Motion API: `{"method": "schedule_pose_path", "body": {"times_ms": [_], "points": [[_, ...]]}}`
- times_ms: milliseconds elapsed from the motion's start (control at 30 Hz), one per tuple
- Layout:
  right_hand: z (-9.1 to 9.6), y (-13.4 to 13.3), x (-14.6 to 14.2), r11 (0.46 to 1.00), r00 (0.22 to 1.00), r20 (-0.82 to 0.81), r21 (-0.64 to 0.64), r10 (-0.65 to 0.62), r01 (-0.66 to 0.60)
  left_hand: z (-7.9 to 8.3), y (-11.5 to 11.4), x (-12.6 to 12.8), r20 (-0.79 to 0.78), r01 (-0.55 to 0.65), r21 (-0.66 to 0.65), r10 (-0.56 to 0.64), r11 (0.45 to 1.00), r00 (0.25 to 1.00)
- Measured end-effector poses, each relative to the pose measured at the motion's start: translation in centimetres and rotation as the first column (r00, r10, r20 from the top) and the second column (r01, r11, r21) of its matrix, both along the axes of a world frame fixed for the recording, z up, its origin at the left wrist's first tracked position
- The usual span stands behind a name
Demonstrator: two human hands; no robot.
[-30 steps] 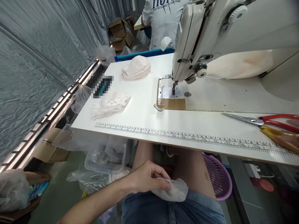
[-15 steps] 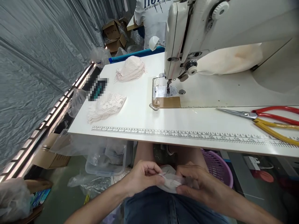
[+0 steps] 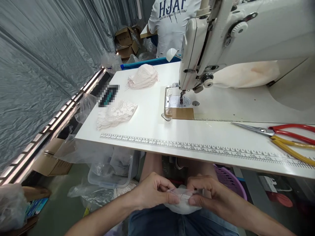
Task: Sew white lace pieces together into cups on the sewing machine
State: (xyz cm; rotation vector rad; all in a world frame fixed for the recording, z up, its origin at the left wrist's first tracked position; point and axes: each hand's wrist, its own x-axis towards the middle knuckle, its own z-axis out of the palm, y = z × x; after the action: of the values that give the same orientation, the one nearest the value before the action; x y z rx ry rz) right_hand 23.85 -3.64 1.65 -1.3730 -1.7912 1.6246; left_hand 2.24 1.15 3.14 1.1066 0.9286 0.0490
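Note:
Both of my hands are low over my lap, below the table's front edge. My left hand (image 3: 154, 191) and my right hand (image 3: 208, 193) each pinch the same small piece of pale, thin fabric (image 3: 180, 205), fingers closed on its top edge. On the white table (image 3: 216, 137) above lie a stack of white lace pieces (image 3: 115, 114) at the left and a heap of pale pink pieces (image 3: 143, 76) farther back. The white sewing machine (image 3: 236, 42) stands at the back right, its needle over the metal plate (image 3: 177, 102).
Red- and yellow-handled scissors (image 3: 283, 136) lie at the table's right. A ruler strip (image 3: 197, 149) runs along the front edge. Under the table are a clear plastic box (image 3: 113, 170) and a purple basket (image 3: 236, 185). Another person in a white shirt (image 3: 172, 23) stands behind. Cardboard boxes (image 3: 126, 41) stand at the back.
My right hand came into view and joined my left on the fabric piece. Both hands now pinch it closer together at its top edge.

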Motion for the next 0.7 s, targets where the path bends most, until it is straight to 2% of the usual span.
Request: {"method": "schedule_pose_path", "body": {"times_ms": [67, 133, 167, 233, 267, 300, 333, 433, 567, 633, 700], "points": [[0.2, 0.3, -0.1, 0.999, 1.000, -0.002, 0.048, 0.006, -0.006, 0.2, 0.2, -0.3, -0.008, 0.049, 0.111, -0.048, 0.993, 0.999], [0.3, 0.1, -0.4, 0.980, 0.998, 0.044, 0.199, -0.041, 0.031, 0.3, 0.2, -0.6, -0.047, 0.062, 0.258, -0.052, 0.964, 0.998], [0.3, -0.1, -0.6, 0.941, 0.991, 0.083, 0.328, -0.109, 0.076, 0.3, 0.2, -0.6, -0.075, 0.048, 0.334, -0.025, 0.941, 0.997], [0.1, -0.9, -1.4, 0.795, 0.947, 0.131, 0.583, -0.293, 0.165, 0.0, -0.1, -0.4, -0.112, -0.003, 0.427, 0.056, 0.904, 0.992], [-0.1, -1.4, -2.0, 0.732, 0.924, 0.129, 0.653, -0.360, 0.194, -0.3, -0.3, -0.2, -0.108, -0.037, 0.432, 0.092, 0.901, 0.990], [-0.4, -1.9, -2.6, 0.707, 0.913, 0.117, 0.674, -0.390, 0.216, -0.5, -0.5, 0.1, -0.087, -0.079, 0.402, 0.123, 0.912, 0.989], [-0.8, -2.3, -3.2, 0.721, 0.918, 0.105, 0.655, -0.384, 0.226, -0.8, -0.8, 0.5, -0.050, -0.124, 0.349, 0.151, 0.929, 0.987], [-2.0, -3.1, -4.8, 0.810, 0.943, 0.049, 0.528, -0.329, 0.255, -1.2, -1.5, 1.4, 0.098, -0.218, 0.184, 0.203, 0.958, 0.974], [-2.2, -2.7, -4.5, 0.857, 0.949, 0.005, 0.432, -0.315, 0.282, -0.7, -2.1, 1.1, 0.283, -0.205, 0.032, 0.187, 0.978, 0.941], [-1.6, -2.2, -3.7, 0.914, 0.967, -0.034, 0.320, -0.253, 0.251, -0.2, -2.1, 0.4, 0.265, -0.168, 0.033, 0.154, 0.985, 0.952], [-1.0, -1.8, -3.1, 0.963, 0.973, -0.080, 0.143, -0.219, 0.228, 0.2, -2.1, -0.3, 0.151, -0.153, 0.180, 0.127, 0.972, 0.980]]}}
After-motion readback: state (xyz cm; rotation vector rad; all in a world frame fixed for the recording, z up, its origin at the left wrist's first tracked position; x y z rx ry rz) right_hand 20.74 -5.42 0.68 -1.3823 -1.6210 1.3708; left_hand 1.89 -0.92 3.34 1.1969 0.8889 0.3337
